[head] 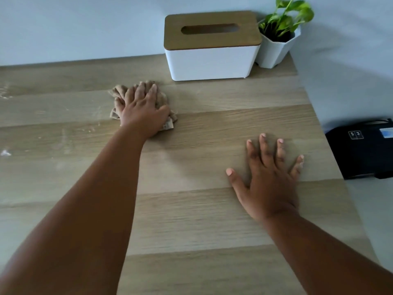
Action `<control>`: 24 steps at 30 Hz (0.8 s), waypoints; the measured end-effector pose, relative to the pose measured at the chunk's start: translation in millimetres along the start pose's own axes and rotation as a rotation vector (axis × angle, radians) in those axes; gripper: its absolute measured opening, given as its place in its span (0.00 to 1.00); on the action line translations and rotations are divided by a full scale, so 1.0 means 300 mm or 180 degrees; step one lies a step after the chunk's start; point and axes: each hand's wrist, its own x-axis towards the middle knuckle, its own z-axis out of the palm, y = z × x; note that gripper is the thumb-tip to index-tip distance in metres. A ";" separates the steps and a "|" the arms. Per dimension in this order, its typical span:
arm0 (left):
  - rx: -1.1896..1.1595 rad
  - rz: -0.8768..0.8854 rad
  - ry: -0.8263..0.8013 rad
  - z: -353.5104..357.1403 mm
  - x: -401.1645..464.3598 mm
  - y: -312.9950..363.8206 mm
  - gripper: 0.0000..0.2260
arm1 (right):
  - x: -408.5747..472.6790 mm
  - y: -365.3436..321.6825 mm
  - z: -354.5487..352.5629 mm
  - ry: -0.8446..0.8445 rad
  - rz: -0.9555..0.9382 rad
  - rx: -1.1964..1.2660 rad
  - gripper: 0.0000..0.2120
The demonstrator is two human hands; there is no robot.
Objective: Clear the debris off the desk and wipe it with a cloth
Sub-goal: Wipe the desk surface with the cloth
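Left hand [141, 111] pressed flat on crumpled cloth [119, 94], just in front-left of tissue box [212, 47]. Right hand [270, 184] lay spread, bare, on bench [191, 220]. Bench near box looked wiped. White crumbs [5, 153] far left of box remained.

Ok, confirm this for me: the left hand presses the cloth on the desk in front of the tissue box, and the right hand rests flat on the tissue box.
Wrong on the right hand: the head view shows it flat on the bare desk, well short of the tissue box. The left hand does press the cloth there.
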 end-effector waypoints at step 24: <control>0.0021 0.1997 0.0294 0.082 -0.747 -0.101 0.34 | -0.004 0.001 -0.001 0.0043 -0.0004 -0.0016 0.42</control>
